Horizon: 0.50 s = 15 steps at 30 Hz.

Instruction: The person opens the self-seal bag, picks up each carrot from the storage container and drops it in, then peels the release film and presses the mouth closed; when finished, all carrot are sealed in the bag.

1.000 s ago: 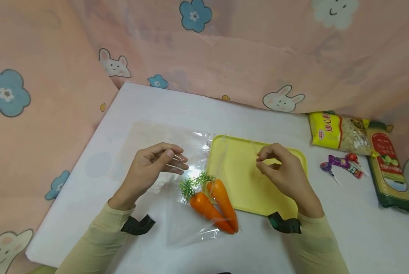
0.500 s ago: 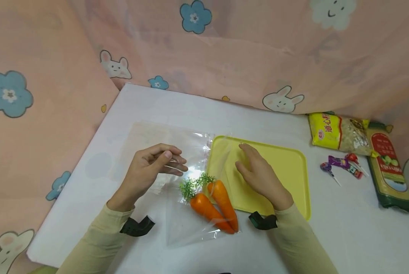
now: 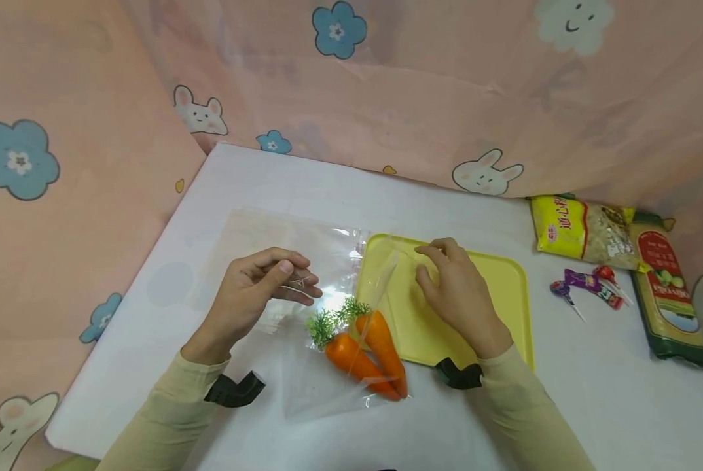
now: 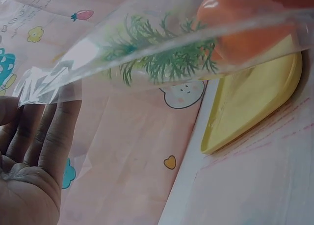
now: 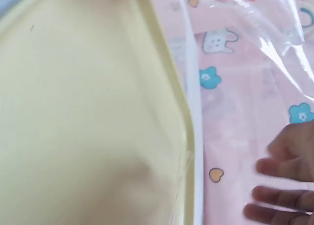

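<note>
A clear plastic bag (image 3: 322,392) lies over the left part of the yellow tray (image 3: 507,307) and the table. Two orange carrots (image 3: 357,363) with feathery green tops are under its film. My left hand (image 3: 257,294) pinches a gathered edge of the bag between thumb and fingers; the left wrist view shows film stretching from this hand (image 4: 39,151) past the green tops (image 4: 157,53). Over the tray, my right hand (image 3: 460,294) has loosely bent fingers, thumb apart. The right wrist view shows its fingers (image 5: 282,198) spread, with film above them and nothing gripped.
Flat clear sheets or bags (image 3: 251,229) lie at the left. Toward the back right are a yellow food packet (image 3: 584,229), a green and red packet (image 3: 672,288), and wrapped candies with lollipops (image 3: 584,281). A pink printed cloth (image 3: 387,85) hangs behind the white table (image 3: 169,327).
My right hand has parted its touching thumb and fingers and moved left over the tray, then slightly back right with its fingers bending. The left hand keeps its hold, almost still.
</note>
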### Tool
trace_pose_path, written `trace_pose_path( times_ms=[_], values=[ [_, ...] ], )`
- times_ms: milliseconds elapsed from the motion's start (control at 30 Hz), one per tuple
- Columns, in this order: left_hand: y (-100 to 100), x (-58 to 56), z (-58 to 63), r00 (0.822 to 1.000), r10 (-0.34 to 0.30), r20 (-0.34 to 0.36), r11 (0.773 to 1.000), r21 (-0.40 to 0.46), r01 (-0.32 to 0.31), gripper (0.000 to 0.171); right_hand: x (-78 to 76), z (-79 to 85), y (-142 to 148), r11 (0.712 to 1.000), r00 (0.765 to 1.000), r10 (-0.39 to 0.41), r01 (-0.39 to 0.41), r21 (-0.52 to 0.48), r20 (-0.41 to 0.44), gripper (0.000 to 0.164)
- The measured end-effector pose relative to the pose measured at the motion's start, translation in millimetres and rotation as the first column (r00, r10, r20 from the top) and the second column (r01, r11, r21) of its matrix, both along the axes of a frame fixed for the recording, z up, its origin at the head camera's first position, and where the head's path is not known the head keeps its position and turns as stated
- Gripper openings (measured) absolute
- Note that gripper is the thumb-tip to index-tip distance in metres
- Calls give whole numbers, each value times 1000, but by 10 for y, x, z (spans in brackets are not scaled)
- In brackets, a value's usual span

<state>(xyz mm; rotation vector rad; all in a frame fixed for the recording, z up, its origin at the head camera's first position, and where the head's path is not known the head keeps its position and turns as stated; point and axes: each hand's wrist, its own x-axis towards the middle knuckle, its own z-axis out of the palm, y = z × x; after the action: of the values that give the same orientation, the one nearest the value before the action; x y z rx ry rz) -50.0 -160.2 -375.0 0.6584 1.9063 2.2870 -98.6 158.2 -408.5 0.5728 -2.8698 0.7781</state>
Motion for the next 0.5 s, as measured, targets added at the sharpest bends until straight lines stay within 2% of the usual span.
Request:
trace_pose_path(
  times_ms=[67,100,133,200,267,300,367,400,500],
  values=[
    [2,4,4,1000,-5,-7,1000,3,5,20,8,44,-5,982,995,67,-53,-180,69,35],
    [3,6,4,1000,-6,-12,1000,4,6,21,8,60,-15,953,985,122,-82,-291,123,38],
    [3,6,0,1000,-5,-16,1000,4,5,21,4,70,-27,912,966,184,-99,-398,180,40],
    [6,4,-13,1000,6,-14,1000,5,-5,21,-10,66,-60,807,909,303,-85,-585,286,40],
    [10,-6,-37,999,33,8,999,-5,-33,20,-17,43,-105,708,856,377,-19,-706,355,37],
    [11,-11,-53,998,51,25,999,-13,-50,20,-19,27,-128,668,839,394,18,-744,374,35],
    [-2,-21,-83,993,91,72,996,-29,-89,21,-23,-12,-184,616,827,400,75,-784,394,32],
    [-11,-25,-100,989,109,96,994,-37,-106,22,-23,-29,-210,599,830,393,95,-795,395,31],
    [-48,-35,-143,977,150,151,988,-63,-142,24,-21,-54,-260,582,847,360,123,-803,391,30]
  ],
)
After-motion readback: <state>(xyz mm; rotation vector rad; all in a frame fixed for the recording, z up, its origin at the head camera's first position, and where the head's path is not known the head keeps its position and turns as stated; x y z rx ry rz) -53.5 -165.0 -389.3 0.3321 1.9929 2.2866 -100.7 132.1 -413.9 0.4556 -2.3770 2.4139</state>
